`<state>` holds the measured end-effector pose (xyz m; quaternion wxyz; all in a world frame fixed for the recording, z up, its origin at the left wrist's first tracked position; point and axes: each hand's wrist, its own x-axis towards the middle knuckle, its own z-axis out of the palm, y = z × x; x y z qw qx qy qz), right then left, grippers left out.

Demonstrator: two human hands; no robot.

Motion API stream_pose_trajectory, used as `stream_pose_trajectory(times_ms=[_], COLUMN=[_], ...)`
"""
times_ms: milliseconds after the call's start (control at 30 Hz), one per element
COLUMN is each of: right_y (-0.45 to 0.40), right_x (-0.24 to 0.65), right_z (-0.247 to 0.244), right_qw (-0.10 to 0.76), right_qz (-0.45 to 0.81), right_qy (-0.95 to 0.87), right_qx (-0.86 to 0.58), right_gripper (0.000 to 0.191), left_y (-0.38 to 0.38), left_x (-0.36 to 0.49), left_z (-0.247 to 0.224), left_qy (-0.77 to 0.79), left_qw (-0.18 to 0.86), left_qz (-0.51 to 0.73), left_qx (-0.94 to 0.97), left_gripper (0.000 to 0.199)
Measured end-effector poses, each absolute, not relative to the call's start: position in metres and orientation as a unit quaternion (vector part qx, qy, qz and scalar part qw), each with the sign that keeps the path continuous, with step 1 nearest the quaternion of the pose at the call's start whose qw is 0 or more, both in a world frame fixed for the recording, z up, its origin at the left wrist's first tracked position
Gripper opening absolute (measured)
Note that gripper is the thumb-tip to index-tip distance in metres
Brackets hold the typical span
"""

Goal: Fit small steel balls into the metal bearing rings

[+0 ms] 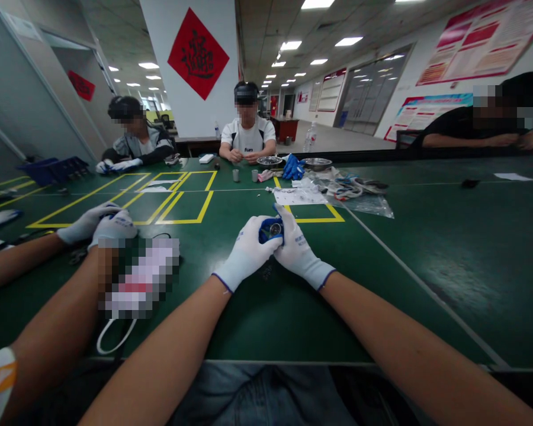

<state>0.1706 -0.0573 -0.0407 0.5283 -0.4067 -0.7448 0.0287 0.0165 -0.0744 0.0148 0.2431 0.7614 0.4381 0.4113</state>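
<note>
My left hand (247, 247) and my right hand (295, 248), in white gloves with blue palms, meet over the green table. Between their fingers is a small round part (275, 229) with a shiny metal rim and a dark middle; its exact kind is too small to tell. Both hands are closed around it, the left thumb lying across its lower side and a right finger pointing up beside it. The gloves hide most of its edge. Just below my hands, some tiny dark pieces (267, 271) lie on the tabletop.
At left, a co-worker's gloved hands (111, 228) work close by, with a blurred pale pouch (144, 278) and its white strap. Ahead lie a printed sheet (299, 196), plastic bags (359, 192), blue gloves (293, 168), metal dishes (317, 163) and grey cups (236, 175). People sit opposite.
</note>
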Motion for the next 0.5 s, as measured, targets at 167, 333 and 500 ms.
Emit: stream_pose_trajectory(times_ms=[167, 333, 500], right_y=[-0.0585, -0.0608, -0.0570], right_x=[0.1680, 0.1659, 0.1718], right_z=[-0.0406, -0.0376, -0.0338], right_qw=[0.525, 0.530, 0.495], right_qz=[0.039, 0.055, 0.013], right_qy=[-0.743, -0.731, -0.721], right_qx=[-0.414, -0.427, -0.485], right_gripper=[0.086, 0.082, 0.060], left_y=[-0.0764, -0.0801, -0.0758], left_x=[0.0146, 0.0176, 0.0158], left_z=[0.0154, 0.0153, 0.0132], left_qy=[0.425, 0.416, 0.440], left_qw=[0.226, 0.201, 0.209], left_qz=[0.401, 0.433, 0.462], left_qx=[0.780, 0.774, 0.741], left_gripper=[0.036, 0.033, 0.033])
